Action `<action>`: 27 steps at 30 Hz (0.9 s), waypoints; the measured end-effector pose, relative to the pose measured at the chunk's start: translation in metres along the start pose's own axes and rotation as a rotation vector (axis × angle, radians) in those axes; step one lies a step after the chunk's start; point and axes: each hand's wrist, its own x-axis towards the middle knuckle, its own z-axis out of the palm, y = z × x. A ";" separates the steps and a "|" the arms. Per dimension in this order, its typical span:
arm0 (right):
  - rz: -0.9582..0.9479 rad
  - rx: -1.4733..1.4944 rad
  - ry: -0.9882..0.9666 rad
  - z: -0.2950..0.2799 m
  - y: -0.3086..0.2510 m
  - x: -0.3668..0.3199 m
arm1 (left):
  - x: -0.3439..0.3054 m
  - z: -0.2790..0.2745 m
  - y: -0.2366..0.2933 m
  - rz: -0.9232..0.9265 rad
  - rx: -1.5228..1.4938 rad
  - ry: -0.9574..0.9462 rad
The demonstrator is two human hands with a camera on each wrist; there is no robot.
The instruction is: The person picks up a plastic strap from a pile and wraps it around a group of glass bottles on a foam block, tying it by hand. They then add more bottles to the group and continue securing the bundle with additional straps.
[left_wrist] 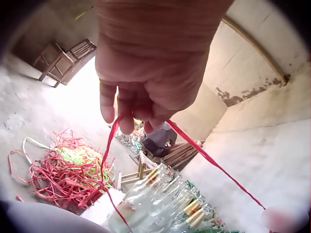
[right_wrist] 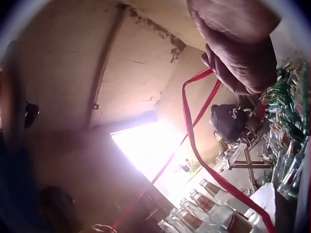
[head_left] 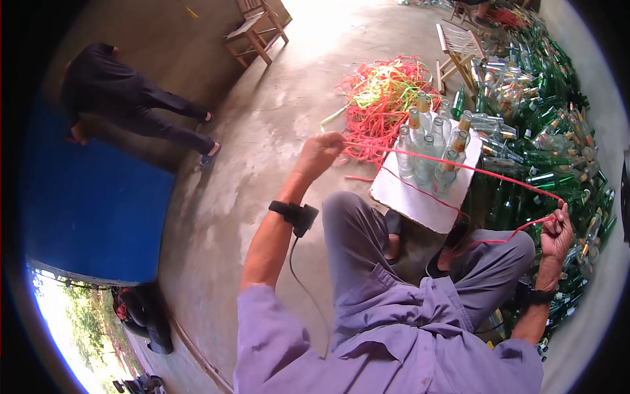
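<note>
A red plastic strip runs taut between my two raised hands, above a group of clear glass bottles. My left hand grips one end with curled fingers, and in the left wrist view the strip leaves the fist on both sides. Out to the right, my right hand pinches the strip, whose slack part loops back toward my knee. The bottles stand upright, close together, on a white board in front of my legs. Another length of strip crosses in front of them, low down.
A tangled heap of red and yellow-green strips lies beyond the board. Green and clear bottles pile along the right wall. A wooden stool and a chair stand farther back. On the left, a person bends by a blue surface.
</note>
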 end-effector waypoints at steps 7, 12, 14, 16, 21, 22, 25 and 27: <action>-0.076 0.027 0.045 -0.049 -0.038 0.010 | 0.018 -0.014 -0.012 -0.050 0.049 0.183; -0.106 -0.010 0.082 -0.098 -0.072 0.014 | 0.020 -0.024 -0.018 -0.161 -0.047 0.256; -0.161 -0.045 0.141 -0.101 -0.078 0.011 | 0.021 -0.024 -0.024 -0.132 -0.008 0.194; -0.176 -0.033 0.148 -0.114 -0.086 0.011 | 0.018 -0.023 -0.020 -0.093 0.013 0.210; -0.196 -0.182 0.214 -0.120 -0.089 0.010 | 0.014 -0.022 -0.010 -0.108 -0.141 0.171; -0.199 -0.183 0.217 -0.111 -0.084 0.009 | 0.011 -0.024 0.001 -0.162 -0.275 0.149; -0.083 -0.872 0.519 -0.070 -0.056 0.002 | 0.008 -0.019 0.028 -0.196 -0.443 0.103; -0.105 -1.185 0.491 -0.040 -0.036 -0.004 | 0.005 -0.013 0.048 -0.175 -0.474 0.082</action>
